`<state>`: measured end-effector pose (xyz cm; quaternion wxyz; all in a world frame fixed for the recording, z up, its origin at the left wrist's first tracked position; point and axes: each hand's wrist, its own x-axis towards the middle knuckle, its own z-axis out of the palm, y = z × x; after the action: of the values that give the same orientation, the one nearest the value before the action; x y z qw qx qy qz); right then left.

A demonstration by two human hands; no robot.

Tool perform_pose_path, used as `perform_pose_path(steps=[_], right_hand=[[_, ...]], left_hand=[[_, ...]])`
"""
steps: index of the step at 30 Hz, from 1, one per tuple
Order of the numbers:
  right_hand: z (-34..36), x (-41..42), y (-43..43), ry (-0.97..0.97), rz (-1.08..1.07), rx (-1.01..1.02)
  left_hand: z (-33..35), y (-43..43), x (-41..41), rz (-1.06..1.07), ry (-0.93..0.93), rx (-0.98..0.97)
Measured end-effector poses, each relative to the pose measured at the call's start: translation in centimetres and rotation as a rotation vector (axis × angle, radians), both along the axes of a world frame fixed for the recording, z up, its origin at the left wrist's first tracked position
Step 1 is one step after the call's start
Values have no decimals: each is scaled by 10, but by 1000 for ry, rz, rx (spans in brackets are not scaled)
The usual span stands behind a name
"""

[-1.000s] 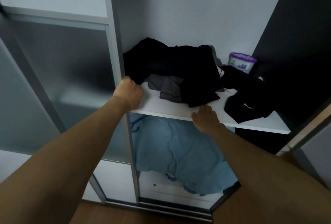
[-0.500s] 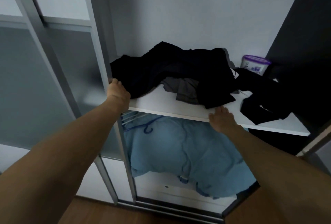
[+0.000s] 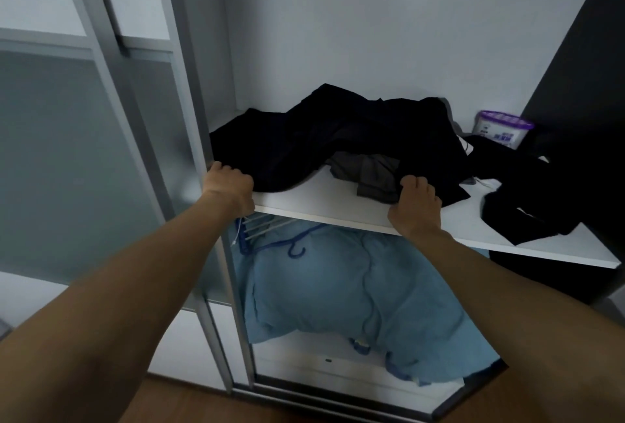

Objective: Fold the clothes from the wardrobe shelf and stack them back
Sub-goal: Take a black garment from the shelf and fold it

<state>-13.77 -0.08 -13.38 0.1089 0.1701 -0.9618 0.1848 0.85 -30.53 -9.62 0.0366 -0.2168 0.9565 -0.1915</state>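
Mid-frame, the right hand point(image 3: 414, 206) grips the black clothes point(image 3: 338, 138) on the shelf point(image 3: 321, 201), fingers curled. The left hand point(image 3: 228, 187) curls at their left edge; I cannot tell whether it grips anything.

**Counting What Is in the Wardrobe**

There are two hands: one left hand point(image 3: 230, 185) and one right hand point(image 3: 417, 202). There is one white shelf point(image 3: 324, 201). On it are two heaps of black clothes: one big black heap point(image 3: 321, 141) and one small black heap point(image 3: 521, 199). How many clothes are in each heap is hard to tell. There is one grey piece point(image 3: 375, 172) and one tub with a purple lid point(image 3: 504, 128). Under the shelf are one blue hanger point(image 3: 295, 248) and one big light blue bundle point(image 3: 355, 287).
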Motion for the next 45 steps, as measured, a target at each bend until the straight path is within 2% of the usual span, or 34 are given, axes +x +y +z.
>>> perform_pose_path(steps=[6, 11, 14, 16, 18, 21, 24, 26, 28, 34, 36, 38, 40, 41, 43, 45], right_hand=[[27, -11, -58, 113, 182, 102], [44, -32, -107, 265, 382, 260], [51, -55, -126, 283, 409, 342], [52, -76, -133, 220, 394, 410], [49, -98, -136, 114, 373, 432], [48, -125, -129, 77, 377, 280], [51, -132, -113, 171, 446, 146], [54, -125, -100, 200, 529, 123], [57, -111, -84, 218, 600, 141], [47, -33, -51, 148, 827, 252], [41, -6, -52, 72, 881, 267], [43, 10, -50, -83, 952, 289], [54, 15, -47, -213, 997, 333], [61, 13, -46, -207, 983, 322], [76, 3, -53, -52, 855, 166], [89, -10, -66, 55, 638, -89]], left_hand=[[4, 6, 1, 85, 176, 335], [-5, 8, -7, 142, 252, 476], [-8, 9, -15, 189, 301, 586], [-10, 9, -21, 222, 301, 771], [-11, 11, -29, 267, 244, 1044], [-8, 19, -41, 352, 148, 1372], [-6, 31, -65, 474, 266, 1693], [-2, 43, -86, 535, 375, 1942], [3, 59, -104, 564, 473, 2102], [15, 96, -128, 509, 553, 2161], [13, 102, -122, 497, 543, 2057], [6, 101, -109, 513, 568, 1942], [2, 94, -90, 515, 623, 1906], [1, 88, -80, 492, 645, 1890], [-1, 75, -59, 410, 626, 1845], [-4, 64, -34, 345, 505, 1841]])
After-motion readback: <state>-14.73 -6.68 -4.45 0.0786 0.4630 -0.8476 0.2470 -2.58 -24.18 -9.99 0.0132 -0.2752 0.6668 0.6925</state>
